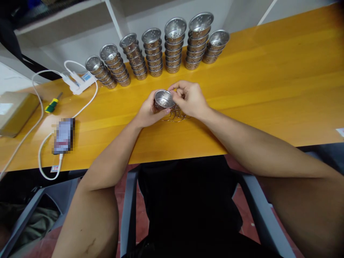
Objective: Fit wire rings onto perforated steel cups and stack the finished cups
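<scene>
A small shiny metal cup sits in the middle of the yellow wooden table, not far from the near edge. The cup is round and silver, with little holes poked in its bottom and side. Its open top faces up and a bit toward the person.

The left hand wraps around the cup from the left and from below, fingers curled on its side. The right hand is just beside it, and its fingertips pinch at the right rim of the cup. So both hands are close together and closed on the same cup.

Under the hands lies a small heap of thin wire rings, touching the table. It is hard to tell if a ring is held in the right hand.

Along the far edge of the table stand seven stacks of the same cups in a row. Near the left end lie a phone on a white cable, a white power strip and a screwdriver with a green and yellow handle.
</scene>
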`<state>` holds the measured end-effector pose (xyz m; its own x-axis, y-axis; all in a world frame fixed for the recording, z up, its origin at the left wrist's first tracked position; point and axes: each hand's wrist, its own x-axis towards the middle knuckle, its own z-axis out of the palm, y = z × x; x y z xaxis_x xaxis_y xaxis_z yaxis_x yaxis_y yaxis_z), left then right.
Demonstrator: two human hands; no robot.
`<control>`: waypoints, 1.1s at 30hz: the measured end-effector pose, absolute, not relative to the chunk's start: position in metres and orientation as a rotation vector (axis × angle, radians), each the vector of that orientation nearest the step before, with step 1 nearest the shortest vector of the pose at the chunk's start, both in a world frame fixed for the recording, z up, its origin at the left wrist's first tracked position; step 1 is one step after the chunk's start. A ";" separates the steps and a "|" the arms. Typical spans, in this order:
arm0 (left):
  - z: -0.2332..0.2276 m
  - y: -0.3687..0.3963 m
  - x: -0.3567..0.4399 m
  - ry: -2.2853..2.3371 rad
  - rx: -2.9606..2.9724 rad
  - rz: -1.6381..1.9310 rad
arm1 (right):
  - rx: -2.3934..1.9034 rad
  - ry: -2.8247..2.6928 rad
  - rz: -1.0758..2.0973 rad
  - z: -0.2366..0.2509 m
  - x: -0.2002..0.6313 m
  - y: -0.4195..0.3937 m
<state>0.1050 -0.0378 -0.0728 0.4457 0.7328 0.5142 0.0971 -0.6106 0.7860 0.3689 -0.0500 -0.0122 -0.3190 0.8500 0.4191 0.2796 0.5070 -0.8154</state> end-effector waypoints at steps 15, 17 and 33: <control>-0.036 -0.063 0.122 0.982 2.051 1.254 | -0.859 -1.714 0.949 -0.013 0.355 -0.052; -0.034 -0.065 0.123 0.984 1.991 1.262 | -0.824 -1.706 1.009 -0.010 0.357 -0.052; -0.050 -0.054 0.111 0.877 1.964 1.192 | -0.473 -1.752 1.420 0.009 0.373 -0.049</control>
<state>0.1107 -0.0542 -0.0505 0.3570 0.8115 0.4626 0.2002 -0.5502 0.8107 0.3731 -0.0493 0.0088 -0.5993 0.7183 0.3534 -0.1971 0.2955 -0.9348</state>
